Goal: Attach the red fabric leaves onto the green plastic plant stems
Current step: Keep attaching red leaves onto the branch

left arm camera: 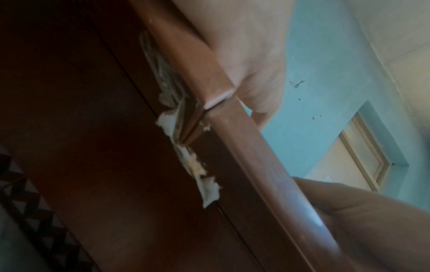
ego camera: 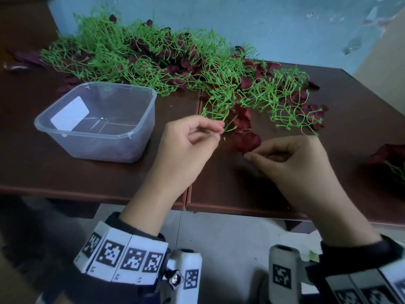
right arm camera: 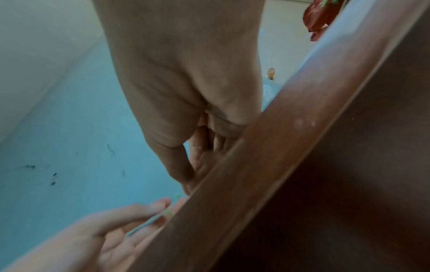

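Note:
In the head view my left hand (ego camera: pixel 220 131) pinches the tip of a green plastic stem (ego camera: pixel 215 114) between thumb and forefinger. This stem runs back into a tangled pile of green stems (ego camera: pixel 140 55) mixed with dark red fabric leaves (ego camera: pixel 175 69). Just to the right, my right hand (ego camera: pixel 248 155) pinches the lower edge of a single red leaf (ego camera: pixel 247 142), a short way from the stem tip. The right wrist view shows my left fingertips (right arm camera: pixel 160 204) on a bit of green stem (right arm camera: pixel 168 212) beyond the table edge. The leaf is hidden in both wrist views.
A clear plastic tub (ego camera: pixel 140 137) stands on the brown table (ego camera: pixel 65 172) to the left of my hands. More red leaves (ego camera: pixel 313 115) lie under stems at the right. A small bunch of leaves (ego camera: pixel 388 153) lies at the table's right edge.

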{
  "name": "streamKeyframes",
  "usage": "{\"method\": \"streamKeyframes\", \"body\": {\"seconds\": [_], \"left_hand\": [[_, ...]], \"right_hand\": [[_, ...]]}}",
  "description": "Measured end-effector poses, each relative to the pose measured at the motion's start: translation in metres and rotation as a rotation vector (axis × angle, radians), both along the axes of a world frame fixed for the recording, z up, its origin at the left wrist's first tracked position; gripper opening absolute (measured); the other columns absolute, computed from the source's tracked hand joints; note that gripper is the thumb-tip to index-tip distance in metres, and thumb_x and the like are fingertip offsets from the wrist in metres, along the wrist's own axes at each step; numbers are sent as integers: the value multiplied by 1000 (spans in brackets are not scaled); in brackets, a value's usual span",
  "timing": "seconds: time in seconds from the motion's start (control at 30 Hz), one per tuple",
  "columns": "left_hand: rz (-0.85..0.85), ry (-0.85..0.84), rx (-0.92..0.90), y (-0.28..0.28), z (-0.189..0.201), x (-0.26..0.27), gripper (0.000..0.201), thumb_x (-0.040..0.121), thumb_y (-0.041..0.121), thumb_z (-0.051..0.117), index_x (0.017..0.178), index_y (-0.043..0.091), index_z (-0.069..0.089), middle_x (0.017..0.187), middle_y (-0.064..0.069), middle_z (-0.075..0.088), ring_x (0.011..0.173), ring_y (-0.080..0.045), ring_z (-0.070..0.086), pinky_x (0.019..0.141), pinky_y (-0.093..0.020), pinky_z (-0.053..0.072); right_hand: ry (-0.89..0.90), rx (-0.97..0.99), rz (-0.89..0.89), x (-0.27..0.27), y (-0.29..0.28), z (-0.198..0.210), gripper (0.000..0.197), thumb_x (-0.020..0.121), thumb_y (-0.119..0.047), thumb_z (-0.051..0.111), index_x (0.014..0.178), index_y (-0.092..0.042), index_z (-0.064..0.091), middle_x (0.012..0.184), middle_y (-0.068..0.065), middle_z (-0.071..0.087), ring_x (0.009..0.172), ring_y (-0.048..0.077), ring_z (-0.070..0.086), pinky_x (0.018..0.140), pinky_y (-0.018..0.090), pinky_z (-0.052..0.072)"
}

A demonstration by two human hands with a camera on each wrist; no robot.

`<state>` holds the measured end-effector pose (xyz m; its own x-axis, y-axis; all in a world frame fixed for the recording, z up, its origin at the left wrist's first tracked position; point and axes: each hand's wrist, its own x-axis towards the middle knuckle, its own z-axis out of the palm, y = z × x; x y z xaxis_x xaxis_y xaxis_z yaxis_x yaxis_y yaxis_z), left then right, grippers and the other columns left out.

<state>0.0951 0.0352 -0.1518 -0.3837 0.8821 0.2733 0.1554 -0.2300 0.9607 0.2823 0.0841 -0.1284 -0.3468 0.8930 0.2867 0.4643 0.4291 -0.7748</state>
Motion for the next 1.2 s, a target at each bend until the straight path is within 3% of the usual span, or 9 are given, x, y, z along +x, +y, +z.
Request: {"method": "streamKeyframes", "body": {"seconds": [0.13,0.23,0.3,0.37,0.47,0.6,0.8,0.93,1.2], "left_hand": [[-53,53,5,-4,5,2,10,93,27,69,90,19,63,105,-6,77,103,-24,73,99,-57,54],[-142,4,-7,-3,5,2,61,88,60,66,95,0,64,105,-36,64,101,-52,64,97,-71,47],[-198,-31,-40,-5,7,2,86,85,68,66,99,-17,62,97,-41,63,94,-43,68,101,-67,47],[-209,-37,-56,-6,8,1,69,88,53,71,98,-15,68,92,-33,70,90,-37,70,99,-53,52],[-185,-68,-63,-3,3,-2,6,81,16,79,86,15,78,93,-6,78,91,-20,74,94,-41,56],[-218,-173,-47,-2,1,-2,29,76,-11,79,91,13,71,90,-8,77,86,-18,74,89,-33,60],[-147,-187,5,-1,4,0,49,78,-10,78,119,15,65,91,-6,80,87,-19,77,82,-27,59],[-184,-150,30,-5,7,2,38,81,-5,78,112,13,69,88,-4,80,86,-16,76,82,-23,57],[-288,-135,6,-11,9,3,23,90,-2,70,104,16,75,94,-5,80,91,-16,77,77,-25,60]], "right_hand": [[5,251,73,-6,-12,-4,10,76,-9,82,79,-18,80,88,-13,75,85,0,70,82,25,57],[13,443,158,-9,-13,-6,14,77,-2,81,85,-13,81,98,-8,74,92,2,69,87,21,54],[-8,547,210,-9,-14,-8,16,77,0,81,87,-13,80,101,-7,72,94,3,68,90,18,53],[-15,598,235,-8,-13,-10,16,78,1,80,87,-12,80,105,-4,73,97,5,69,90,20,53],[12,600,216,-6,-10,-12,9,78,2,80,84,-4,79,109,2,73,98,10,70,88,27,56],[47,517,204,-1,-12,-11,9,78,-2,81,86,-7,79,113,2,72,103,8,69,91,29,56],[310,189,195,-4,-18,-6,16,79,-9,82,91,-19,78,115,4,69,106,11,69,87,26,57],[431,78,178,-11,-17,-9,15,76,-4,82,86,-15,78,106,10,70,98,10,70,77,28,60],[469,84,115,-11,-10,-13,12,74,-6,85,83,-4,77,90,13,74,86,23,73,82,42,60]]}}
